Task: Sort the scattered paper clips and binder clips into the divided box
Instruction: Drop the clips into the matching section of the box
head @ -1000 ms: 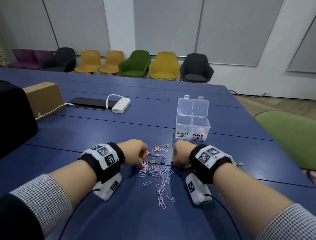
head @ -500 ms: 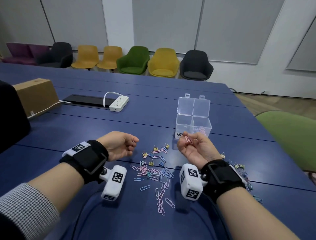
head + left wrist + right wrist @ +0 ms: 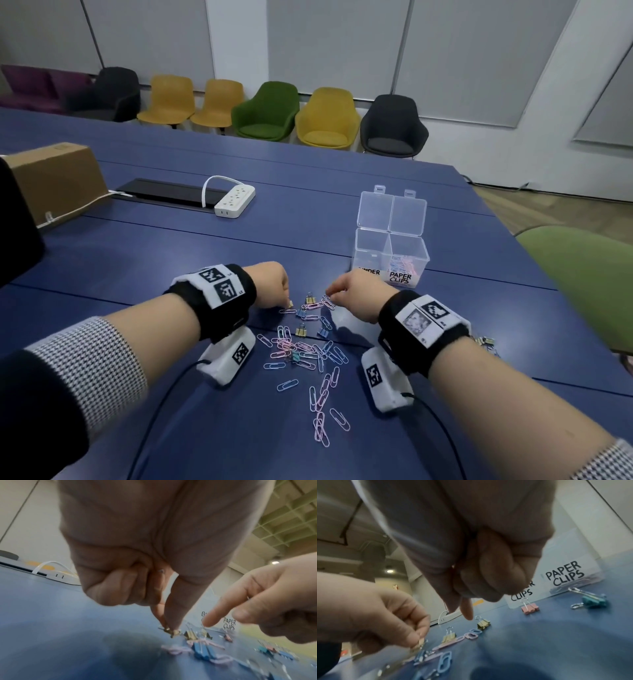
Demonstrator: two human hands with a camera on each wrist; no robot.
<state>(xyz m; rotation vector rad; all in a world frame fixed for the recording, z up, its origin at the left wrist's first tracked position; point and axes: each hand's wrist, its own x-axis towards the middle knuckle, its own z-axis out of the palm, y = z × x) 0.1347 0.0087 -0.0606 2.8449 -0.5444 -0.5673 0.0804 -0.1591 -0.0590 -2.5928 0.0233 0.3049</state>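
Both hands worked over the scattered clips (image 3: 305, 346) on the blue tabletop (image 3: 171, 260) in the head view, the divided box (image 3: 390, 251) just beyond. Left wrist: left hand (image 3: 145, 563) pinched a yellow binder clip (image 3: 172, 632) (thumb and forefinger). Right wrist: right hand (image 3: 484, 555) curled, forefinger extended; contents unclear.

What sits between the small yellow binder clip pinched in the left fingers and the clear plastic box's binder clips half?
The right hand, low over the blue table just before that compartment; the clear lid stands open.
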